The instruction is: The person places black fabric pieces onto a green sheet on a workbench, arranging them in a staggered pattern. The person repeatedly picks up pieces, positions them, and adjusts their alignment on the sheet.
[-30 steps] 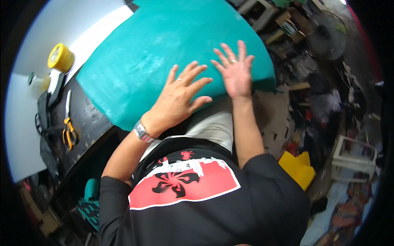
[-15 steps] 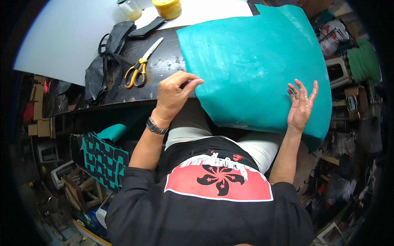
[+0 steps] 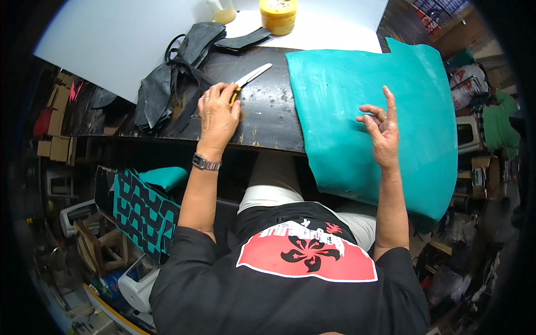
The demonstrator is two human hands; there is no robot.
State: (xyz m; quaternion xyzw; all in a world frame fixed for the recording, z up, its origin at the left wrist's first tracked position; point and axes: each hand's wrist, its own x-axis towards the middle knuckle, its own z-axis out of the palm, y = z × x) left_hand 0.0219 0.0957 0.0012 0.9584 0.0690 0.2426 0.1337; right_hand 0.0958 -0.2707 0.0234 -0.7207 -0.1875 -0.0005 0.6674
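Scissors (image 3: 252, 76), 1 pair: handles mostly hidden beneath the person's left hand (image 3: 218, 116); grip unclear. Clear jar (image 3: 224, 15), 1: top cut off by upper edge.

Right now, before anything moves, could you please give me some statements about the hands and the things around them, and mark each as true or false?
1. The left hand covers part of the handle of the scissors. True.
2. The right hand is over the green sheet, one finger stretched out. True.
3. The scissors lie on the green sheet. False: they are on the dark table, left of it.
4. The wristwatch is on the right wrist. False: it is on the left.
5. The yellow tub stands apart from both hands. True.
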